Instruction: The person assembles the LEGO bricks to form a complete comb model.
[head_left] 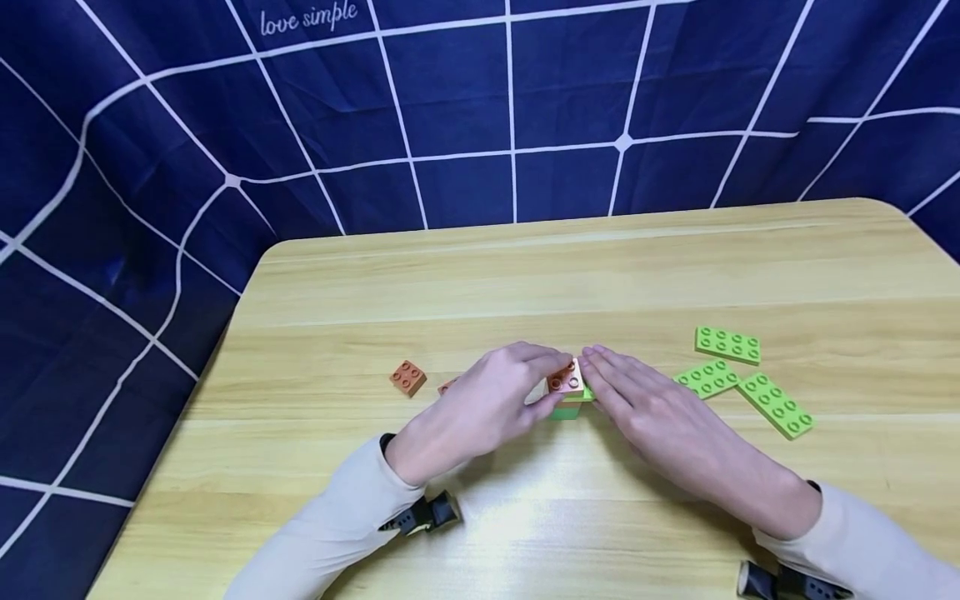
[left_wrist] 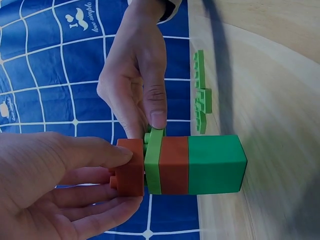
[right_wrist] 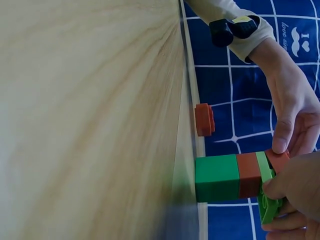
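My left hand [head_left: 491,404] pinches an orange-red brick [left_wrist: 132,175] between thumb and fingers. In the left wrist view a thin gap with studs lies between this brick and the light green plate [left_wrist: 153,167] below it. That plate tops a stack of another orange-red brick [left_wrist: 174,165] and a taller green block [left_wrist: 216,164], which stands on the table. My right hand [head_left: 667,417] pinches the plate's overhanging end between thumb and fingers, as the right wrist view shows. From the head view, both hands partly hide the stack.
A loose orange-red brick [head_left: 407,377] lies left of the hands, and another [head_left: 447,384] is mostly hidden by the left hand. Right of the stack lie light green plates [head_left: 727,343], [head_left: 776,404]. A blue curtain [head_left: 465,100] hangs behind the wooden table [head_left: 525,292].
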